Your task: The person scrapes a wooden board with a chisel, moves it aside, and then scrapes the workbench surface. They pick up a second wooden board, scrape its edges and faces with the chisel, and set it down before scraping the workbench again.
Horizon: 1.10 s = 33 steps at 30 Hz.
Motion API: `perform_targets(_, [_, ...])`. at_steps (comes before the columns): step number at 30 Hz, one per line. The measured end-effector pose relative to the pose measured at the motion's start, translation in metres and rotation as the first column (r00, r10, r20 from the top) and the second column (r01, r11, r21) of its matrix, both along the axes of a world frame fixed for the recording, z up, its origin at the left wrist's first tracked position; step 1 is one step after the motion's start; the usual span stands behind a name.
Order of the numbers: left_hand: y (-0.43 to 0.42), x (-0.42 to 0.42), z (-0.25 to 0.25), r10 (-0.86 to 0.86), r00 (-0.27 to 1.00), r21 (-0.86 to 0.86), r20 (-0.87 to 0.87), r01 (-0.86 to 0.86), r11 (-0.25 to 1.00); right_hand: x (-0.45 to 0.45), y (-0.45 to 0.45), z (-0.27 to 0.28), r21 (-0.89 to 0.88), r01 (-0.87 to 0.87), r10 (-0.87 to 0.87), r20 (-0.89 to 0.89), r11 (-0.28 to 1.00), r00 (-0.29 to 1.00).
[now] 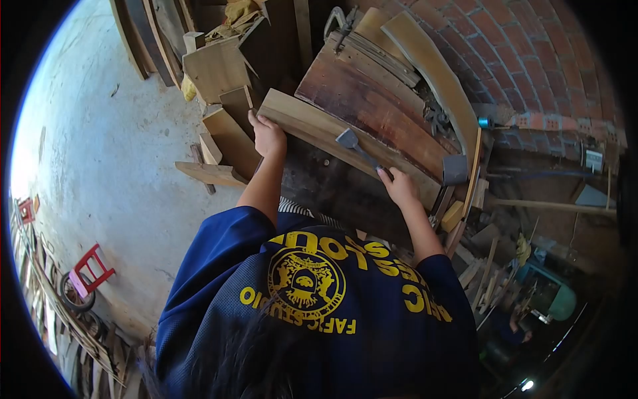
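Note:
A long wooden board (312,126) lies slanted across the front of the workbench. At its left end is my left hand (269,137), closed around the board's edge. A thin light wooden stick (248,97) rises just beyond those fingers; I cannot tell whether they touch it. My right hand (401,187) grips the handle of a flat, wide-bladed grey scraper (347,138). The scraper's blade points up and left, over the board's face; contact is unclear. A dark block (455,169) sits to the right, past the board's end.
A reddish-brown plank (372,100) lies behind the board, with a clamp (340,26) at its far end. A curved wooden piece (432,70) leans near the brick wall (531,53). Wood offcuts (229,143) stand left; a red stool (93,271) is on the concrete floor (119,173).

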<state>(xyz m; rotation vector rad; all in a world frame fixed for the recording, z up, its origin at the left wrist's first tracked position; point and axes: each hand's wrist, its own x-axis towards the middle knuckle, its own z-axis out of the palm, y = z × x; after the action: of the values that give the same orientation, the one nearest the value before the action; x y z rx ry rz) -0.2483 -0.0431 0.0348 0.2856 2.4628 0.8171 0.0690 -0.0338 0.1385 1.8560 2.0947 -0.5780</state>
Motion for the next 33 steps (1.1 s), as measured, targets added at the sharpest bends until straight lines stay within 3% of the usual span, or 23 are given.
perform_targets(9, [0.010, 0.001, -0.013, 0.056, 0.998, -0.136, -0.036, -0.060, 0.989, -0.077, 0.076, -0.017, -0.109, -0.274, 0.273, -0.028, 0.955, 0.962])
perform_targets(13, [0.012, 0.002, -0.015, 0.103, 0.993, -0.155, -0.053, -0.110, 0.982, -0.098, 0.089, -0.025, -0.095, -0.298, 0.298, -0.013, 0.950, 0.954])
perform_targets(15, [0.012, 0.001, -0.016, 0.042, 0.998, -0.174, -0.038, -0.048, 0.984, -0.085, 0.089, -0.028, -0.092, -0.297, 0.298, -0.005, 0.950, 0.955])
perform_targets(19, [0.014, 0.002, -0.021, 0.057, 0.996, -0.184, -0.069, -0.069, 0.981, -0.052, 0.103, -0.026, -0.211, -0.328, 0.340, 0.023, 0.921, 0.940])
perform_targets(21, [0.013, 0.004, -0.027, 0.036, 0.989, -0.182, -0.144, -0.062, 0.981, -0.050, 0.105, -0.033, -0.115, -0.359, 0.358, -0.032, 0.926, 0.933])
perform_targets(26, [0.013, 0.004, -0.026, 0.029, 0.985, -0.200, -0.171, -0.064, 0.978, -0.142, 0.108, -0.034, -0.120, -0.362, 0.360, -0.036, 0.924, 0.932])
perform_targets(28, [0.013, 0.003, -0.025, 0.026, 0.986, -0.212, -0.167, -0.061, 0.975, -0.138, 0.106, -0.042, -0.108, -0.308, 0.295, -0.123, 0.945, 0.948])
perform_targets(29, [0.013, 0.002, -0.025, 0.031, 0.986, -0.217, -0.166, -0.067, 0.974, -0.126, 0.108, -0.042, -0.163, -0.319, 0.313, -0.065, 0.934, 0.948])
perform_targets(33, [0.014, 0.003, -0.027, 0.050, 0.988, -0.199, -0.146, -0.079, 0.977, -0.023, 0.097, -0.052, -0.065, -0.326, 0.322, -0.065, 0.943, 0.944])
